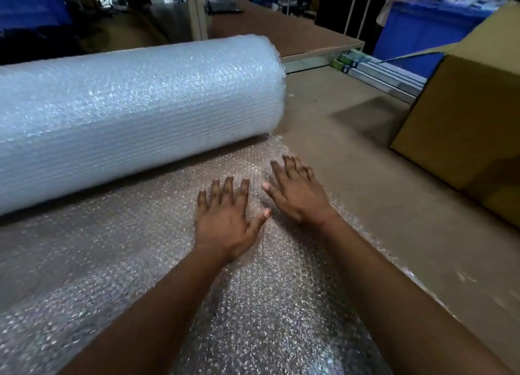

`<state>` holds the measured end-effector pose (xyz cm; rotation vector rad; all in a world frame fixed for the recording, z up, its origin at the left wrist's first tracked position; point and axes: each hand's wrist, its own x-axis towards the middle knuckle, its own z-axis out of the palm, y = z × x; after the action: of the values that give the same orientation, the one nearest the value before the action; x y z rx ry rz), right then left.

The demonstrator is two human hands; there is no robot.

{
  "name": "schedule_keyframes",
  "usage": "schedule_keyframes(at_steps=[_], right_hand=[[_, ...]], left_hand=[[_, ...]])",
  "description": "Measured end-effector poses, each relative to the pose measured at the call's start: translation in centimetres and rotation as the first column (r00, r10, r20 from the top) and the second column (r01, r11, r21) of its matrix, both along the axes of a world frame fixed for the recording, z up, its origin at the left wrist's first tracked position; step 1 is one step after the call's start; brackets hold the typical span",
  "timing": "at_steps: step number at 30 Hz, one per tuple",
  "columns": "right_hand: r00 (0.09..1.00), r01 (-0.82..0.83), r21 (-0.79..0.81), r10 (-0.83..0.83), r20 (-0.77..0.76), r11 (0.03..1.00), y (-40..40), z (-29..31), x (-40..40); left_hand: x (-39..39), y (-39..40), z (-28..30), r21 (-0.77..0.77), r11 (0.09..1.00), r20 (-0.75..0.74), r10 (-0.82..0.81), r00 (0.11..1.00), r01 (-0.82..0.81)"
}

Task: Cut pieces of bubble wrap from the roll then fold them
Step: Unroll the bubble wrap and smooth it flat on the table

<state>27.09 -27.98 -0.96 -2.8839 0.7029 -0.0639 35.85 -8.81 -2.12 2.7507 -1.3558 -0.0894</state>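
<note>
Both hands lie flat with fingers spread, the left hand (228, 217) and right hand (298, 194) side by side pressing the unrolled sheet (112, 248) on the table (365, 177), just before the big roll (135, 115)

We see a brown worktop (351, 155) running from near to far, with a cardboard box (461, 127) at the right edge casting a shadow on it. Beyond lies a second brown table (281, 28), a pale post (197, 11) standing at its left. Flat packs (380, 70) sit far right, beside blue bins (422, 28). Dark shelving (346, 5) fills the dim far side.
</note>
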Motion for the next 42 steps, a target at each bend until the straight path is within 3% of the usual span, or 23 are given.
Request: schedule_keyframes(at_steps=[4, 10, 15, 22, 27, 42], right_hand=[[0.996, 0.051, 0.010, -0.051, -0.068, 0.999, 1.3, -1.9, -3.2], [0.995, 0.090, 0.051, -0.087, -0.046, 0.995, 3.0, 0.0, -6.1], [0.990, 0.135, 0.032, -0.133, -0.051, 0.990, 5.5, -1.4, -10.3], [0.987, 0.158, 0.018, -0.157, -0.036, 0.987, 6.3, 0.0, -10.9], [0.988, 0.135, 0.005, -0.135, -0.074, 0.991, 8.0, -1.8, -12.8], [0.991, 0.112, 0.076, -0.106, -0.087, 0.991, 8.0, -0.6, -13.6]], left_hand=[[-2.2, 0.9, -1.0, 0.061, 0.998, -0.022, 0.004, 1.000, -0.003], [-4.4, 1.7, 1.3, 0.016, 1.000, -0.046, -0.020, 0.999, 0.020], [-8.0, 3.7, -0.4, 0.072, 0.993, -0.053, -0.089, 0.995, 0.092], [-9.2, 4.2, 1.0, -0.004, 0.998, -0.063, -0.056, 0.996, 0.056], [-11.2, 5.9, -0.5, 0.042, 0.996, -0.041, -0.079, 0.996, 0.081], [-11.2, 5.7, -1.0, -0.018, 0.998, 0.000, -0.067, 0.998, 0.067]])
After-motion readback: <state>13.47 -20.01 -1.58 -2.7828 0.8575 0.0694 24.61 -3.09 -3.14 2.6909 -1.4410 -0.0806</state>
